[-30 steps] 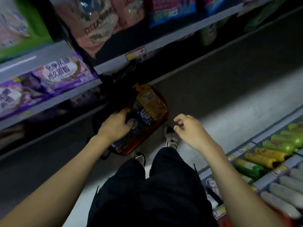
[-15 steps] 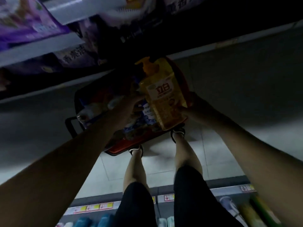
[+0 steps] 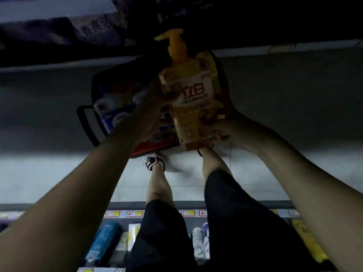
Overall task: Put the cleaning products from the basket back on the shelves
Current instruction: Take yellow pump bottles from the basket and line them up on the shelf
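Evidently early going: blue-and-white packs point(image 3: 115, 116) lay inside the basket point(image 3: 153, 149). Just above the basket, the left hand point(image 3: 156, 101) clasped the yellow pump bottle point(image 3: 193, 95) by its side and the right hand point(image 3: 222, 124) gripped its base; shelving apparently remained.

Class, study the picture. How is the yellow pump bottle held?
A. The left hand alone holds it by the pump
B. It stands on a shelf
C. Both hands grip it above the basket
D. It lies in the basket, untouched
C: the left hand grips the side of the bottle and the right hand grips its base, over the basket.
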### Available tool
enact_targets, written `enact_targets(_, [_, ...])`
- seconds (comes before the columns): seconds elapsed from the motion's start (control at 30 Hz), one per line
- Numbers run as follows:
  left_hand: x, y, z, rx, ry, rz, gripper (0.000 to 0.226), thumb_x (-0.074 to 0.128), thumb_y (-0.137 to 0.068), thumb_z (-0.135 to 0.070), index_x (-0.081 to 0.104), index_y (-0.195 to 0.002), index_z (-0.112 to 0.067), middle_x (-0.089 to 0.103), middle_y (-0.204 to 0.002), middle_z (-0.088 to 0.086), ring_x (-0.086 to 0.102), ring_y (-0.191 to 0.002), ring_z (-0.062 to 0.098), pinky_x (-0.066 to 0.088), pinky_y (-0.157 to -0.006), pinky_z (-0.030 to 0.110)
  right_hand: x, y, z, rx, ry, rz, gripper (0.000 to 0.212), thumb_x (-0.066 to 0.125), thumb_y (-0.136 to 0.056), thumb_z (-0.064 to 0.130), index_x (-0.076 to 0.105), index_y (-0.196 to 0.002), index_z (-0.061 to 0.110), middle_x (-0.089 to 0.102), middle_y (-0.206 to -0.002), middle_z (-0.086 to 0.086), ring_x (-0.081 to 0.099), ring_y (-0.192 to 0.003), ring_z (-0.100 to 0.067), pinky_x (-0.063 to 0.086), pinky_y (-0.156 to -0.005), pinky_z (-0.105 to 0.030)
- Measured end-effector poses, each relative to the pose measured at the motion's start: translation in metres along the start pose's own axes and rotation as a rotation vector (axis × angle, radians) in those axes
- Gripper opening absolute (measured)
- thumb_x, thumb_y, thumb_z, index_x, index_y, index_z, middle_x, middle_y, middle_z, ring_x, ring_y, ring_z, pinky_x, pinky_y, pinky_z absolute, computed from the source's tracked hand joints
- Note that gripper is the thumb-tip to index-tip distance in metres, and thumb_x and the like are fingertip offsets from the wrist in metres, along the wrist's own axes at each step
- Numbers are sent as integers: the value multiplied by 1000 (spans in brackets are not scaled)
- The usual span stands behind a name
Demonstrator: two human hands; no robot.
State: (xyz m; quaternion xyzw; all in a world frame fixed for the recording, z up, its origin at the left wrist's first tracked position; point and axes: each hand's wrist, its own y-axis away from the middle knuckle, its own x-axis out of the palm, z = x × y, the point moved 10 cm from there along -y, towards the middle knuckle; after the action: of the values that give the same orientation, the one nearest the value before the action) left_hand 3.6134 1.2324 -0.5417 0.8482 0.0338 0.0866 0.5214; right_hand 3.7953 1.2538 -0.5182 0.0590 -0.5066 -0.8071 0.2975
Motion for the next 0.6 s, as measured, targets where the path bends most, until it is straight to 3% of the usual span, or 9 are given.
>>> enact_targets(0.07, [-28, 42, -23, 61, 8, -42, 58, 71, -86, -40, 51, -138, -24, 63, -133, 6, 67, -115, 26, 55, -93, 53, 29, 26, 20, 43, -6, 72, 76, 84, -63, 30, 48, -128, 48, 66, -124, 14, 61, -120, -15, 50, -99, -53])
enact_targets(0.1, [-40, 69, -36, 100, 3, -68, 57, 69, -88, -39, 50, -139, -23, 63, -133, 5, 66, -116, 26, 55, -93, 53, 48, 39, 36, 45, 19, 122, 81, 86, -57, 35, 50, -130, 44, 67, -127, 12, 59, -124, -19, 44, -105, -58])
enact_targets(0.2, [-65, 163, -81, 270, 53, -99, 40, 64, -91, -36, 53, -129, -29, 69, -122, 1, 69, -109, 24, 58, -87, 48, 110, 70, 85, 54, 147, 224, 80, 89, -50, 44, 58, -123, 34, 69, -124, 6, 59, -124, -20, 39, -111, -53])
enact_targets(0.3, [-116, 252, -104, 434, 200, -216, 39, 66, -85, -35, 56, -123, -27, 72, -116, -1, 71, -104, 20, 59, -81, 44, 184, 91, 135, -27, 166, 299, 72, 87, -67, 23, 55, -131, 24, 72, -119, 1, 66, -118, -20, 55, -97, -35])
enact_targets(0.43, [-195, 371, -104, 634, 319, -382, 54, 71, -87, -30, 49, -134, -15, 69, -120, 0, 68, -110, 19, 57, -77, 30, 310, 130, 194, -229, 192, 406, 88, 78, -70, 5, 37, -146, 22, 65, -133, -8, 63, -122, -26, 54, -100, -41])
enact_targets(0.5, [-241, 431, -92, 722, 373, -464, 59, 79, -81, -32, 52, -131, -15, 69, -122, 3, 66, -115, 21, 55, -78, 26, 374, 156, 211, -290, 194, 416, 96, 89, -62, 12, 39, -142, 23, 67, -130, -9, 64, -121, -28, 55, -96, -41])
enact_targets(0.6, [-311, 514, -61, 842, 426, -532, 62, 77, -72, -36, 57, -129, -18, 69, -124, 3, 64, -119, 21, 54, -87, 31, 475, 194, 221, -340, 176, 519, 104, 98, -52, 32, 43, -141, 25, 66, -132, -10, 63, -121, -31, 51, -101, -52])
